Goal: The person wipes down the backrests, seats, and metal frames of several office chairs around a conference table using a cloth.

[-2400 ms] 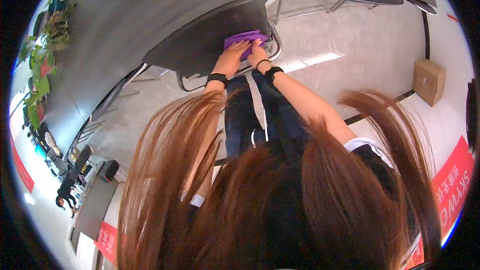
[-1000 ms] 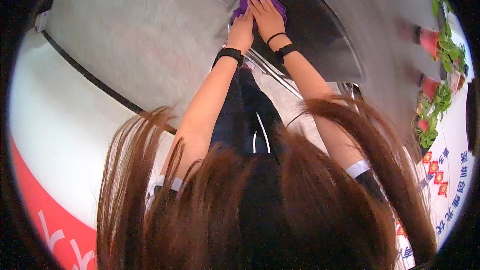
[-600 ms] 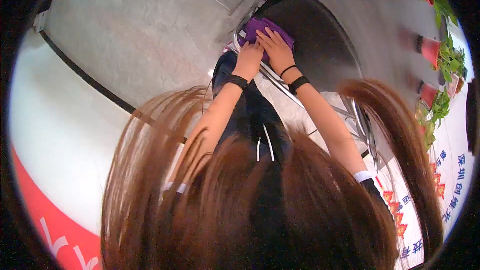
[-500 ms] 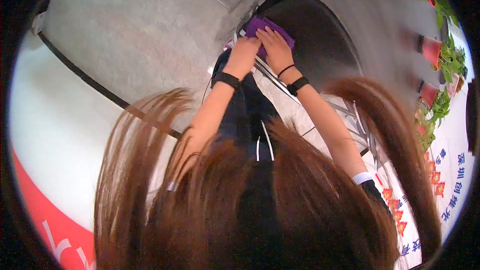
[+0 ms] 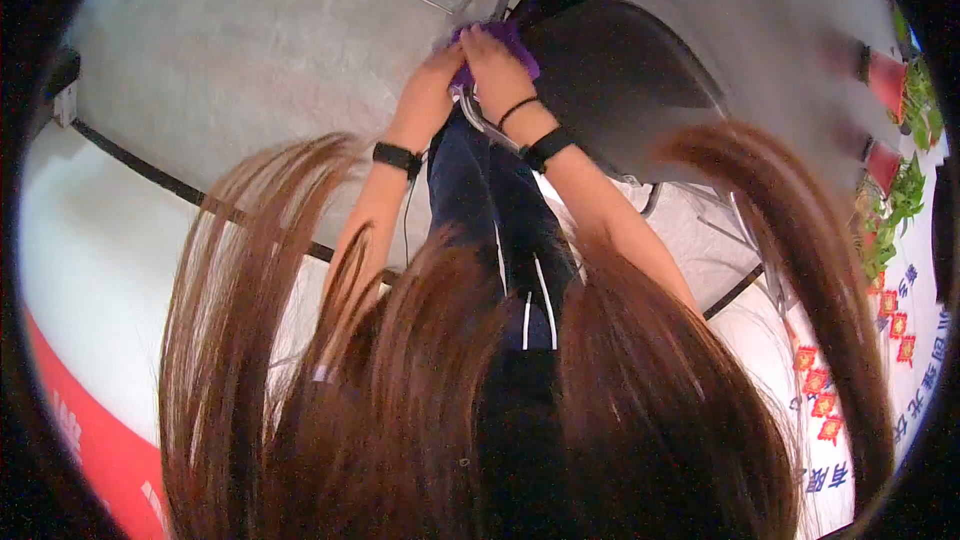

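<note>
Both hands [image 5: 430, 92] [image 5: 497, 78] have shifted to the edge of the chair [image 5: 620, 80], touching purple cloth [image 5: 519, 46], grip unclear.

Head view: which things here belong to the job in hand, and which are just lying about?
Part of the job:
Purple cloth, under the fingers
Left hand and right hand, close together
Black chair, beside the cloth

Just around:
Potted plants, off to the right
Wall lettering
Red wall band
</note>
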A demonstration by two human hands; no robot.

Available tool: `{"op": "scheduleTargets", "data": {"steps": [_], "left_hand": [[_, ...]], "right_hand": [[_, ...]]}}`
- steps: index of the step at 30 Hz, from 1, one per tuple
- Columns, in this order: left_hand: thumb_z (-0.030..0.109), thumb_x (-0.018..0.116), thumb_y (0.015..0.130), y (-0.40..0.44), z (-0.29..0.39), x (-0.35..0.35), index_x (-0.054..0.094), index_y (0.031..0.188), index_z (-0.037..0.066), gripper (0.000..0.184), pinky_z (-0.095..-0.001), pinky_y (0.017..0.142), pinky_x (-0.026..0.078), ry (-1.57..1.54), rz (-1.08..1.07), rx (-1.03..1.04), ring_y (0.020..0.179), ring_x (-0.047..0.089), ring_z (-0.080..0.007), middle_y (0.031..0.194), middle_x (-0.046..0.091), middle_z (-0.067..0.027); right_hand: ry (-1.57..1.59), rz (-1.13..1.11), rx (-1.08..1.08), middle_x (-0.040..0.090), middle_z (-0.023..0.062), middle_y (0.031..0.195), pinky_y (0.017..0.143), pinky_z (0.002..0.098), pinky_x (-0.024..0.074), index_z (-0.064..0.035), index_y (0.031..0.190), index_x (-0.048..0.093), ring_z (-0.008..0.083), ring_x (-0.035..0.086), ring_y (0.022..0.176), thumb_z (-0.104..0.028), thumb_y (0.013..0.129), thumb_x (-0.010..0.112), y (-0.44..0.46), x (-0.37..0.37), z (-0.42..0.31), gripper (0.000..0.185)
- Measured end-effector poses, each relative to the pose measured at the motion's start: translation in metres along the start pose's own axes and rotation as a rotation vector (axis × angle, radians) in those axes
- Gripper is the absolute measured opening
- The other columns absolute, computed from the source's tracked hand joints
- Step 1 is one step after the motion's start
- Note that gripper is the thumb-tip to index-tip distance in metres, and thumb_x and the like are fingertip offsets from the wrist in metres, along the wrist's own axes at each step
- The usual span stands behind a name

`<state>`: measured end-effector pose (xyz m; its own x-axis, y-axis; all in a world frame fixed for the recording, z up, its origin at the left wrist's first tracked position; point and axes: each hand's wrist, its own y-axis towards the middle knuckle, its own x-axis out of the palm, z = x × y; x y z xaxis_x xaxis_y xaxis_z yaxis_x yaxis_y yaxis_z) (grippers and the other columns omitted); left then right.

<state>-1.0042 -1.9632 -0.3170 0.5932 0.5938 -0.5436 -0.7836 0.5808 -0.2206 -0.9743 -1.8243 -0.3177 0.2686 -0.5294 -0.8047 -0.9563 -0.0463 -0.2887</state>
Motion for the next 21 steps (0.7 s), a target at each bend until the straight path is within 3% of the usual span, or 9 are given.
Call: {"op": "scheduleTargets", "data": {"steps": [2,5,9,12,13,15,16,17,21], "left_hand": [[-0.014,0.042,0.068,-0.029,-0.011,0.018,0.051,0.127,-0.003,0.06,-0.0454,0.109,0.032,-0.053,-0.001,-0.066,0.129,0.039,-0.0416,0.137,0.047,-0.022],[-0.017,0.038,0.066,-0.048,0.001,0.024,0.044,0.135,-0.003,0.07,-0.0449,0.113,0.026,-0.102,0.052,0.072,0.136,0.03,-0.0416,0.144,0.038,-0.0237],[-0.018,0.039,0.065,-0.049,0.041,0.032,0.033,0.141,-0.005,0.077,-0.0468,0.116,0.019,0.043,-0.043,0.054,0.142,0.013,-0.0454,0.152,0.023,-0.0212],[-0.018,0.041,0.065,-0.063,0.057,0.03,0.034,0.139,-0.008,0.075,-0.0474,0.116,0.018,0.152,-0.064,0.032,0.141,0.012,-0.0476,0.151,0.025,-0.0231],[-0.011,0.049,0.069,-0.061,0.06,0.033,0.026,0.143,-0.006,0.079,-0.0496,0.116,0.016,0.223,-0.14,0.024,0.141,0.007,-0.0493,0.153,0.02,-0.0226],[-0.008,0.053,0.07,-0.057,0.07,0.038,0.025,0.143,-0.006,0.079,-0.0538,0.116,0.014,0.241,-0.109,0.053,0.14,0.007,-0.0503,0.152,0.02,-0.0226],[-0.006,0.055,0.07,-0.053,0.076,0.041,0.025,0.143,-0.006,0.079,-0.0559,0.115,0.012,0.249,-0.096,0.07,0.14,0.007,-0.0507,0.152,0.02,-0.0227],[0.008,0.062,0.073,-0.054,0.078,0.043,0.028,0.141,-0.006,0.077,-0.061,0.114,0.01,0.284,-0.094,0.097,0.14,0.009,-0.051,0.15,0.023,-0.0227],[0.016,0.069,0.07,-0.074,0.066,0.049,0.035,0.136,-0.005,0.077,-0.0606,0.112,0.011,0.34,-0.133,0.26,0.139,0.015,-0.0493,0.146,0.027,-0.0224]], "right_hand": [[-0.062,0.101,-0.134,0.041,0.0201,0.143,0.109,0.0405,0.0351,-0.0033,0.137,0.043,0.0345,0.043,0.129,0.0,0.08,0.051,-0.018,0.027,0.007,0.058],[0.166,0.122,-0.088,0.037,0.0151,0.147,0.111,0.0407,0.0331,-0.005,0.141,0.038,0.0337,0.037,0.134,0.009,0.073,0.053,-0.045,0.02,-0.003,0.071],[0.334,0.136,-0.036,0.039,0.0145,0.146,0.109,0.0407,0.0362,-0.008,0.143,0.037,0.0343,0.042,0.131,0.01,0.074,0.05,-0.074,-0.001,0.005,0.072],[0.308,0.091,-0.007,0.04,0.0148,0.145,0.108,0.0403,0.0374,-0.0099,0.143,0.038,0.0343,0.044,0.129,0.002,0.079,0.048,-0.084,-0.01,-0.002,0.066],[0.255,0.095,-0.022,0.04,0.0153,0.145,0.108,0.04,0.0373,-0.0108,0.143,0.037,0.0346,0.043,0.13,-0.003,0.082,0.047,-0.087,-0.012,0.005,0.062],[0.183,0.15,-0.055,0.041,0.0138,0.145,0.108,0.0408,0.0358,-0.0122,0.143,0.037,0.035,0.042,0.13,-0.011,0.086,0.046,-0.089,-0.021,0.01,0.058],[0.188,0.166,-0.041,0.042,0.0136,0.145,0.108,0.0412,0.0364,-0.0113,0.142,0.039,0.0341,0.044,0.128,-0.01,0.086,0.047,-0.089,-0.027,0.014,0.057],[0.195,0.181,-0.027,0.043,0.0134,0.144,0.107,0.0417,0.0371,-0.0105,0.141,0.041,0.0333,0.046,0.126,-0.008,0.085,0.048,-0.093,-0.029,0.016,0.056],[0.254,0.273,0.067,0.05,0.0139,0.138,0.106,0.0428,0.0373,-0.0087,0.136,0.048,0.031,0.05,0.124,-0.012,0.085,0.048,-0.127,-0.032,0.001,0.051]]}}
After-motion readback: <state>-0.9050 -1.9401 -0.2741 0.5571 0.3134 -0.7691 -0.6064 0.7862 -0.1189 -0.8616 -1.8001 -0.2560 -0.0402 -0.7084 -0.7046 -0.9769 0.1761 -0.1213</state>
